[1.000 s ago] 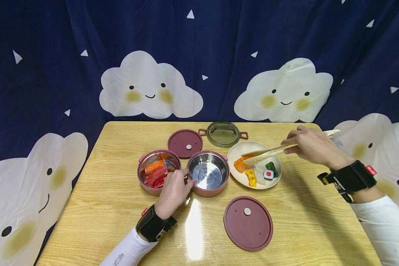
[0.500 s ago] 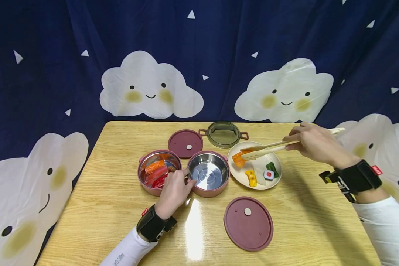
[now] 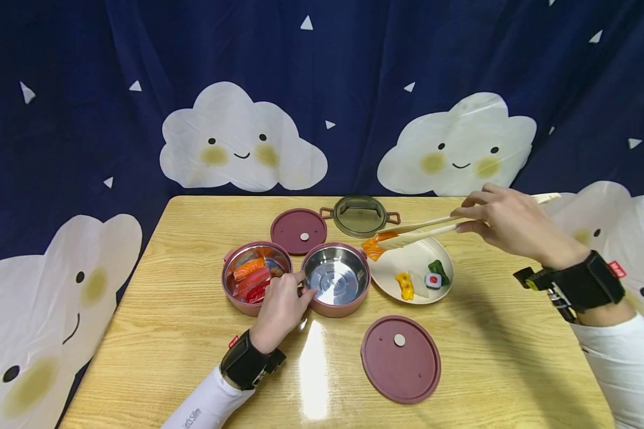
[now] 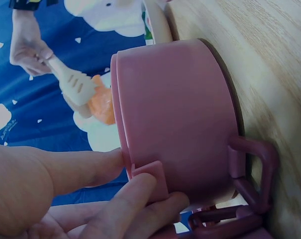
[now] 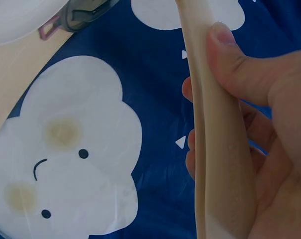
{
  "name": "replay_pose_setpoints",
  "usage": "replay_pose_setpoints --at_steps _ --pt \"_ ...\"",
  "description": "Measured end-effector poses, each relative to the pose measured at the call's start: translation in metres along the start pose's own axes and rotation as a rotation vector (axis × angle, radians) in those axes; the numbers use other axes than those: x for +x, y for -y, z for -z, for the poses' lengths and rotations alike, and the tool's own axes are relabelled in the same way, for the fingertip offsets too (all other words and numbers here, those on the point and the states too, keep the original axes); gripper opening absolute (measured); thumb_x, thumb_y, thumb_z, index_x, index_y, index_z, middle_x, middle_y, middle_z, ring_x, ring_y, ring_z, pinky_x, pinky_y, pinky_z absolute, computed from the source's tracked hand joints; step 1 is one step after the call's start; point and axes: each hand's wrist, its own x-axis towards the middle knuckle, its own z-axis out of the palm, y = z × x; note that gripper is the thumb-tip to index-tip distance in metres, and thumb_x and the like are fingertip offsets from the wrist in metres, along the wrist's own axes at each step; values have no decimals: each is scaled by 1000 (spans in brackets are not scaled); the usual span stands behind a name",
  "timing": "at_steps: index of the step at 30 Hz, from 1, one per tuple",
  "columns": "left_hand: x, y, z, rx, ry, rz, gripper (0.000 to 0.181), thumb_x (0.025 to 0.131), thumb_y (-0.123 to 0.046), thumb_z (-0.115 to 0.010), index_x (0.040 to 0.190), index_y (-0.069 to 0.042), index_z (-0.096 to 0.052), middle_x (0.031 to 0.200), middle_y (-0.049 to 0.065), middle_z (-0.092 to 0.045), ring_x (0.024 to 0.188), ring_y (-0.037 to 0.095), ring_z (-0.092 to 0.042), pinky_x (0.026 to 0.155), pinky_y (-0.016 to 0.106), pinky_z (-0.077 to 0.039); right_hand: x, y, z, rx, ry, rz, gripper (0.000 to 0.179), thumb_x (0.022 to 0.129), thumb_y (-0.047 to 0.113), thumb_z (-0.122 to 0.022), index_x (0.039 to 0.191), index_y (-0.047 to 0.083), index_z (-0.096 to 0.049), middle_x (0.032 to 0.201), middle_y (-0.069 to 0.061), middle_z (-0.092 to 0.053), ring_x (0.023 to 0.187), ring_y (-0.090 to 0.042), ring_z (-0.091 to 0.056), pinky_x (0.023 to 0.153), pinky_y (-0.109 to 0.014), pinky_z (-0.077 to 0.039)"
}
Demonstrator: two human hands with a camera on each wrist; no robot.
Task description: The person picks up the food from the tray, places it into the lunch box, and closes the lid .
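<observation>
The left hand [image 3: 280,307] pinches the empty pot [image 3: 337,286] by its side tab [image 4: 158,174]; stiff metal, probably, so that hold should suit. The orange food [image 3: 374,248], over the plate's [image 3: 408,265] left edge, looks light, soft, maybe slippery: best squeezed mid-body by the tongs [image 3: 408,239], which the right hand [image 3: 507,223] grips.

Downward head and close wrist views share tongs [image 4: 65,77].

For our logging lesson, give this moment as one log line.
left hand: grips empty pot; right hand: holds tongs; orange food: in tongs, aloft
</observation>
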Motion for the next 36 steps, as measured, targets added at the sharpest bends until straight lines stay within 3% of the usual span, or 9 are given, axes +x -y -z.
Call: replay_pose_setpoints --at_steps 8,14,25,32,36 --pt "0 0 0 -3 -4 -2 30 90 -12 -83 113 6 -77 68 3 -60 58 10 -49 51 21 -29 20 17 3 50 -3 21 25 76 11 -93 99 16 -85 93 1 -77 79 -16 -58 62 -32 -49" --pt "-1 2 0 12 -9 -19 24 90 -11 -83 106 5 -77 67 2 -59 60 10 -49 52 21 -30 33 32 -13 94 2 56 23 80 14 -91 102 14 -85 95 0 -76 84 -19 -62 68 -37 -53" --pt "-1 2 -1 -1 0 -18 26 91 -11 -82 111 5 -77 68 2 -61 58 9 -49 51 20 -29 49 48 -42 116 20 110 20 84 18 -89 103 13 -83 95 -2 -76 88 -23 -64 74 -41 -54" --pt "-1 1 -1 -6 0 -16 24 91 -11 -82 108 5 -77 67 2 -60 56 9 -48 51 20 -28 54 56 -58 83 43 127 17 86 22 -87 101 18 -80 103 -1 -77 84 -24 -59 70 -39 -52" --pt "-1 0 0 -19 5 -7 32 92 -11 -82 117 7 -76 64 2 -57 53 8 -44 49 20 -25 57 58 -66 76 48 126 15 87 23 -86 100 18 -80 101 -1 -76 84 -24 -58 69 -39 -53"
